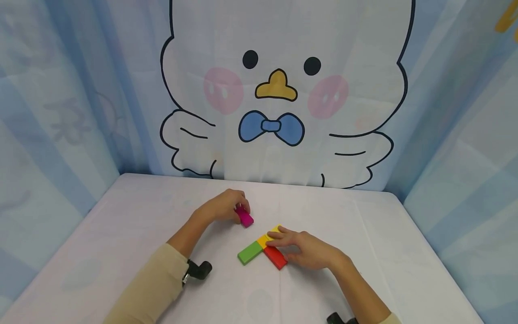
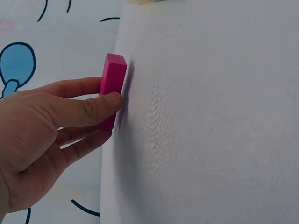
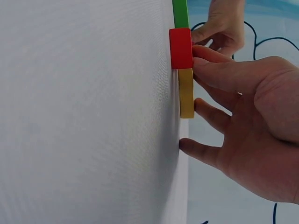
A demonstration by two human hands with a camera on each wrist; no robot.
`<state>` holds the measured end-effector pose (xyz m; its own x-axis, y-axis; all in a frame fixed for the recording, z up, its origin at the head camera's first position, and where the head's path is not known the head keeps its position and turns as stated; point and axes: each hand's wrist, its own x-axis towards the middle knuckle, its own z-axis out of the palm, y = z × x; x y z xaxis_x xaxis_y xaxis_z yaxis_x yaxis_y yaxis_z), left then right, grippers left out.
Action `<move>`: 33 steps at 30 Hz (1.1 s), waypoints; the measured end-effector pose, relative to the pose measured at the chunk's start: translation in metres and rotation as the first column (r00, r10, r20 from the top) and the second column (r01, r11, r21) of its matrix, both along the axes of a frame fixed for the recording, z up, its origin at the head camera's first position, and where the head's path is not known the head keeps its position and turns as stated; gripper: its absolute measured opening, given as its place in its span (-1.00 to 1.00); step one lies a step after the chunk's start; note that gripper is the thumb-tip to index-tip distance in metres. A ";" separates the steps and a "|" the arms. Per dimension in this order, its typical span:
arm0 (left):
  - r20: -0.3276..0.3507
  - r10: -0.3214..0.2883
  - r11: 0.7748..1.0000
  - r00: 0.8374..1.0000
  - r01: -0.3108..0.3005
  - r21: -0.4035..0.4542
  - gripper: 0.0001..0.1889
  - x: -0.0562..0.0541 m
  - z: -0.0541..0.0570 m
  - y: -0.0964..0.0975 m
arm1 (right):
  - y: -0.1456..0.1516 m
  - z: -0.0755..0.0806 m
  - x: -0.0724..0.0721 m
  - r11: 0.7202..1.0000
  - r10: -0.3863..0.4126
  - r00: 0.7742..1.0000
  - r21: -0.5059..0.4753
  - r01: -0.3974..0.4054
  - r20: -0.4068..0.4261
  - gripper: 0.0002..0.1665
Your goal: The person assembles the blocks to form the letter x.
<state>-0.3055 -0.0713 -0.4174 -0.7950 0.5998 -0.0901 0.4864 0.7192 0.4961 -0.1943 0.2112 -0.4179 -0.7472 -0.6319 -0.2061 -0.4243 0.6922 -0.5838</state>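
My left hand [image 1: 225,206] pinches a magenta rectangular block [image 1: 246,218] near the far side of the table. In the left wrist view the thumb lies across the magenta block [image 2: 112,77], with fingers behind it. My right hand [image 1: 313,249] reaches over a group of blocks with its fingers extended. Its fingertips rest at a yellow block [image 1: 263,240], partly covered by them, and its thumb is by a red block [image 1: 275,258]. A green block [image 1: 250,252] lies in line with the yellow one; the red block angles off where they meet.
A white cloth covers the table [image 1: 348,216]. Behind it hangs a curtain [image 1: 275,162] printed with a cartoon bird. Dark wrist devices are strapped at both arms, the left one [image 1: 199,270] close above the cloth.
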 end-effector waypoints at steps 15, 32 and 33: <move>0.021 -0.053 0.999 0.998 0.053 0.007 -0.73 0.015 0.005 0.010 | 0.000 -0.001 0.000 1.000 -0.010 1.000 -0.013 0.011 0.010 -0.37; 0.058 -0.079 0.997 0.995 0.079 0.008 -0.72 0.023 0.004 0.017 | 0.000 -0.001 0.000 1.000 -0.007 1.000 -0.018 0.007 0.005 -0.37; 0.060 -0.078 0.997 0.995 0.077 0.009 -0.72 0.023 0.003 0.018 | 0.000 -0.001 0.000 1.000 -0.007 1.000 -0.019 0.007 0.005 -0.37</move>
<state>-0.2820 -0.0534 -0.4141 -0.7394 0.6601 -0.1322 0.5097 0.6772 0.5306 -0.1940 0.2115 -0.4191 -0.7506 -0.6304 -0.1979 -0.4162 0.6838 -0.5994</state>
